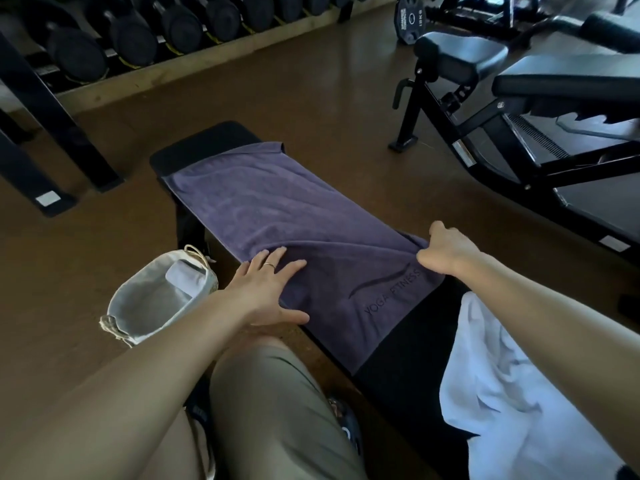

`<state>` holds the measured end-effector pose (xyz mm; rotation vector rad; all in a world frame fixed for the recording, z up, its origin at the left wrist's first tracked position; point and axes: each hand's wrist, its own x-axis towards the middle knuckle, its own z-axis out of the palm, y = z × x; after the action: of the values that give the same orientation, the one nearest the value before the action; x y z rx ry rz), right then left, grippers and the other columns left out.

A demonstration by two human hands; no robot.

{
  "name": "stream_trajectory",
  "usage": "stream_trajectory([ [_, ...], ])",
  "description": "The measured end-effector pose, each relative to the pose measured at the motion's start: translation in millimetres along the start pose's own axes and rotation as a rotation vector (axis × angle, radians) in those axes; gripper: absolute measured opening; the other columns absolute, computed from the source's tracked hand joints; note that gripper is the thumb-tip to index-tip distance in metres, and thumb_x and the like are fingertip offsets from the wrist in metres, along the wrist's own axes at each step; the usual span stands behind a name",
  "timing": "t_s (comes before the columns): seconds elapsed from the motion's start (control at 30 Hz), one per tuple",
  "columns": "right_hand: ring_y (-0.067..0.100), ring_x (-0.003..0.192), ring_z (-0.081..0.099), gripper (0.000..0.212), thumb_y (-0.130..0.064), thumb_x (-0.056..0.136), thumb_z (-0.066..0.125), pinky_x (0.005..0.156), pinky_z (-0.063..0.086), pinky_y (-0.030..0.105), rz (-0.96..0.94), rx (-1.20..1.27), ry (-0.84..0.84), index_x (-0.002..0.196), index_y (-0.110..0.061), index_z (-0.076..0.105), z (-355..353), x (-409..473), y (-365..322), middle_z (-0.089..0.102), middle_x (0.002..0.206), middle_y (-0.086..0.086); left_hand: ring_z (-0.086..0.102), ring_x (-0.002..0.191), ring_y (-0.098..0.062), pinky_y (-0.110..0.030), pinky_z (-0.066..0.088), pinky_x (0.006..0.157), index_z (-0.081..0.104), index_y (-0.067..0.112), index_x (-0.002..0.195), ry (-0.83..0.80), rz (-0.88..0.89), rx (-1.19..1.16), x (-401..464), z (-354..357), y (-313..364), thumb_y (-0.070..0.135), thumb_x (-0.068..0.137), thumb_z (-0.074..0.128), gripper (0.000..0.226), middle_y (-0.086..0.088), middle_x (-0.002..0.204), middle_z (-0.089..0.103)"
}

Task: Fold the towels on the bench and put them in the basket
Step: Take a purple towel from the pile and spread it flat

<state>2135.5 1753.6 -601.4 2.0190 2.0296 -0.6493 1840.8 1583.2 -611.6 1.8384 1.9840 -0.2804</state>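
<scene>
Purple towel (277, 216) spread along the black bench (207, 140) — left hand (266, 289) pressing flat, fingers straight; right hand (446, 251) pinching its far edge — basket (138, 306) beside.

Purple towel (277, 209), black bench (207, 140), white basket (138, 306).

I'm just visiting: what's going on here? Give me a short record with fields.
place: gym, dumbbell rack behind
purple towel: spread along the bench
left hand: flat on the towel's near edge
right hand: pinching the towel's far edge
white towel: crumpled on the bench, unfolded
basket: on the floor left of the bench, one folded pale towel inside
</scene>
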Motion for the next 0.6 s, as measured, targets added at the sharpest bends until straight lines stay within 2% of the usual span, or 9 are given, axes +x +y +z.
stream_trajectory([
  [0.07, 0.041, 0.134, 0.042, 0.069, -0.035, 0.093, 0.063, 0.105, 0.042, 0.051, -0.073, -0.138, 0.113, 0.152, -0.017, 0.031, 1.5, -7.0, -8.0, 0.041, 0.148, 0.019, 0.003, 0.154, -0.033, -0.052, 0.017, 0.123, 0.013, 0.041, 0.158, 0.055, -0.115, -0.138, -1.0, -3.1, 3.2, 0.076, 0.082, 0.062, 0.097, -0.002, 0.168, 0.001],
  [0.2, 0.038, 0.132, 0.045, 0.06, -0.048, 0.099, 0.052, 0.105, 0.042, 0.049, -0.346, -0.137, 0.236, 0.15, -0.022, 0.036, 21.5, -28.2, -30.5, 0.047, 0.145, 0.015, 0.027, 0.142, -0.04, -0.047, 0.035, 0.109, 0.025, 0.016, 0.148, 0.182, -0.442, -0.438, 3.2, -7.4, 12.8, 0.061, 0.085, 0.071, 0.09, -0.018, 0.157, 0.019],
  [0.27, 0.037, 0.138, 0.042, 0.061, -0.052, 0.1, 0.047, 0.112, 0.037, 0.05, -0.509, -0.149, 0.248, 0.153, -0.025, 0.032, 41.2, -47.5, -43.6, 0.043, 0.151, 0.014, 0.037, 0.137, -0.04, -0.04, 0.039, 0.096, 0.026, 0.01, 0.143, 0.202, -0.53, -0.585, 2.1, -9.5, 17.1, 0.05, 0.085, 0.077, 0.087, -0.022, 0.154, 0.023],
  [0.33, 0.034, 0.148, 0.031, 0.064, -0.056, 0.102, 0.04, 0.12, 0.026, 0.05, -0.631, -0.157, 0.211, 0.158, -0.028, 0.026, 62.4, -74.6, -57.3, 0.031, 0.161, 0.013, 0.045, 0.129, -0.039, -0.035, 0.038, 0.082, 0.026, 0.008, 0.141, 0.199, -0.587, -0.68, 1.0, -9.1, 18.3, 0.038, 0.086, 0.079, 0.082, -0.024, 0.151, 0.028],
  [0.4, 0.034, 0.154, 0.019, 0.068, -0.06, 0.102, 0.035, 0.125, 0.016, 0.05, -0.706, -0.197, 0.146, 0.161, -0.029, 0.019, 84.9, -100.9, -66.3, 0.02, 0.167, 0.014, 0.05, 0.123, -0.037, -0.034, 0.039, 0.075, 0.024, 0.007, 0.143, 0.201, -0.622, -0.767, 0.4, -6.8, 16.0, 0.031, 0.086, 0.08, 0.084, -0.025, 0.151, 0.032],
  [0.43, 0.035, 0.153, 0.019, 0.07, -0.061, 0.102, 0.035, 0.125, 0.015, 0.05, -0.726, -0.235, 0.138, 0.161, -0.027, 0.02, 95.9, -111.6, -67.8, 0.02, 0.166, 0.016, 0.051, 0.117, -0.034, -0.033, 0.041, 0.071, 0.023, 0.007, 0.144, 0.211, -0.628, -0.811, 0.0, -5.9, 14.7, 0.027, 0.086, 0.08, 0.084, -0.023, 0.149, 0.036],
  [0.5, 0.038, 0.141, 0.038, 0.07, -0.061, 0.099, 0.042, 0.117, 0.032, 0.049, -0.761, -0.311, 0.237, 0.153, -0.019, 0.036, 113.0, -127.1, -67.3, 0.037, 0.154, 0.021, 0.051, 0.098, -0.025, -0.028, 0.039, 0.058, 0.019, 0.007, 0.148, 0.218, -0.622, -0.875, -0.5, -6.0, 12.4, 0.019, 0.087, 0.078, 0.085, -0.02, 0.143, 0.043],
  [0.53, 0.037, 0.127, 0.049, 0.065, -0.061, 0.096, 0.047, 0.105, 0.042, 0.047, -0.78, -0.327, 0.303, 0.142, -0.015, 0.046, 117.7, -131.7, -66.5, 0.048, 0.139, 0.02, 0.05, 0.088, -0.02, -0.027, 0.037, 0.054, 0.017, 0.007, 0.15, 0.216, -0.618, -0.895, -0.8, -6.4, 11.4, 0.016, 0.089, 0.076, 0.086, -0.019, 0.141, 0.045],
  [0.6, 0.029, 0.1, 0.055, 0.051, -0.057, 0.093, 0.054, 0.083, 0.048, 0.041, -0.844, -0.333, 0.395, 0.12, -0.014, 0.056, 121.3, -135.3, -64.9, 0.056, 0.113, 0.011, 0.046, 0.074, -0.014, -0.028, 0.036, 0.051, 0.016, 0.006, 0.151, 0.206, -0.613, -0.924, -2.4, -8.3, 10.9, 0.01, 0.089, 0.074, 0.085, -0.019, 0.136, 0.047],
])
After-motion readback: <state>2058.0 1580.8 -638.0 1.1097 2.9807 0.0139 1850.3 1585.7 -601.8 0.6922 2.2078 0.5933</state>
